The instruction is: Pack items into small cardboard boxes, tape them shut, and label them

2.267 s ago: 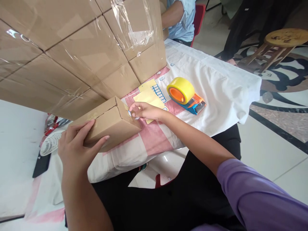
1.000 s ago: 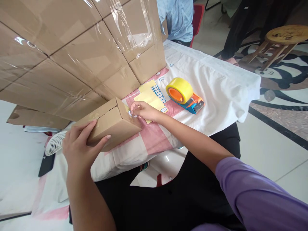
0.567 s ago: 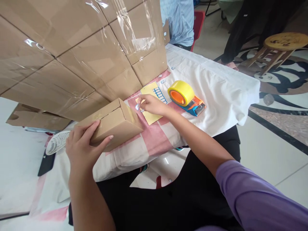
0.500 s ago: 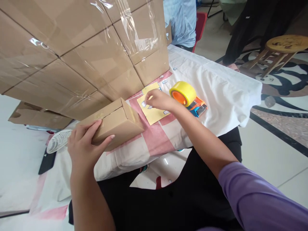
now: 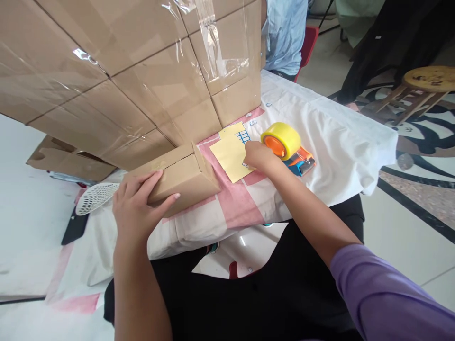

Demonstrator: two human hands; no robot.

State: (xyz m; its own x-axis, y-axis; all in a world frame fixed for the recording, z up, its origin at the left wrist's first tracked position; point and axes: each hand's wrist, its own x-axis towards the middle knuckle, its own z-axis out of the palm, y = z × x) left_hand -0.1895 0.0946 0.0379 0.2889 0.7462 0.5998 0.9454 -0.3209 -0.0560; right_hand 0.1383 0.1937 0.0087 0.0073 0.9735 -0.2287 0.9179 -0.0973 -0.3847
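Observation:
My left hand grips the near left end of a closed cardboard box, fingers over its top and thumb against the front side. Farther right, my right hand is at the right part of a pale yellow sheet, its fingers curled together. A small whitish bit shows by the fingertips; whatever they hold is mostly hidden. Beneath lies another yellow piece with blue marks along its edge. Just right of that hand, a wide roll of yellow tape rests against an orange and blue tape dispenser.
A tall stack of taped cardboard boxes stands behind the box. At the left are a white mesh basket, a dark flat object and another carton. A person in light blue sits beyond; a wooden stool stands right.
My right hand has moved right across the yellow sheet, and its fingers have curled in more. My left hand keeps its hold on the box. The view has shifted slightly.

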